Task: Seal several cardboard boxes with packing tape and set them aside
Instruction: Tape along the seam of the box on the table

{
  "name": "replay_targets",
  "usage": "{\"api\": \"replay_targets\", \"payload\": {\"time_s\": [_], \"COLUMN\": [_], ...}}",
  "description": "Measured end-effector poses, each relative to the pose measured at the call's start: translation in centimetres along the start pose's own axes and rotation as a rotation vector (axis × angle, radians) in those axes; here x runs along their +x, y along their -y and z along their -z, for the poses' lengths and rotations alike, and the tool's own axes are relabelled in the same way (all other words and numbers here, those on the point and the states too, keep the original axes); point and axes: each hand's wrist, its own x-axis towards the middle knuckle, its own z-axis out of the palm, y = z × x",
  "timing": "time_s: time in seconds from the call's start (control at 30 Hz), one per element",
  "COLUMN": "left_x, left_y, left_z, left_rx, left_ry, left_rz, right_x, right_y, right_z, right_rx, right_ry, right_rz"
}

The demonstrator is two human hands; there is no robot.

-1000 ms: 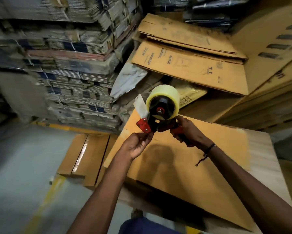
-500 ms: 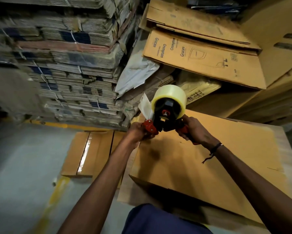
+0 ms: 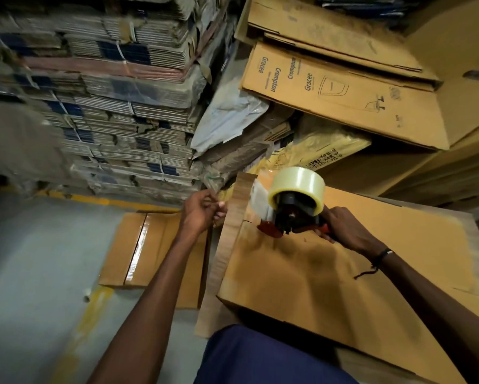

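Blue trousers (image 3: 260, 356) showing at 6 o'clock, nearest the camera. Both forearms reaching up from the bottom edge.

Flattened cardboard box (image 3: 329, 286) lying across the centre-right, on a wood-grain table (image 3: 227, 245) whose edge is showing along the box's left side. Its far left corner is sitting directly beneath the dispenser.

Right hand (image 3: 343, 228) wrapping its fingers round the red handle of the tape dispenser (image 3: 291, 214), holding it low at the box's far left corner; whether the red front is touching the cardboard, cannot tell. Black cord bracelet (image 3: 379, 257) hanging on that wrist. Roll of clear packing tape (image 3: 296, 187) riding on top of the dispenser, at 11 o'clock from the right hand. A loose tab of tape is sticking out of the dispenser on its left side.

Left hand (image 3: 202, 212) hovering off the table's left edge, at 9 o'clock from the dispenser and apart from it. Its fingers are curling in with the tips close together; whether they are pinching anything, cannot tell.

On the grey floor at 8 o'clock, a taped cardboard box (image 3: 138, 245) lying flat, a glossy tape strip running along its seam, near a yellow floor line (image 3: 89, 314).

Farther off: strapped bundles of flattened cartons (image 3: 108, 106) stacking up at 10 o'clock; crumpled grey plastic sheet (image 3: 227, 115) at 12; printed brown cartons (image 3: 343, 90) leaning at 1 o'clock.
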Motion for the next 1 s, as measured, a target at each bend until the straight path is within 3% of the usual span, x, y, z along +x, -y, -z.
{"api": "replay_targets", "payload": {"time_s": [0.47, 1.0], "left_x": [1.1, 1.5], "left_y": [2.6, 6.0], "left_z": [-0.6, -2.0], "left_rx": [0.116, 0.1], "left_ry": [0.045, 0.017], "left_rz": [-0.077, -0.018], "right_x": [-1.3, -0.9], "right_y": [-3.5, -4.3], "right_z": [0.0, -1.2], "right_rx": [-0.04, -0.221], "right_ry": [-0.014, -0.039], "right_rz": [-0.083, 0.004]}}
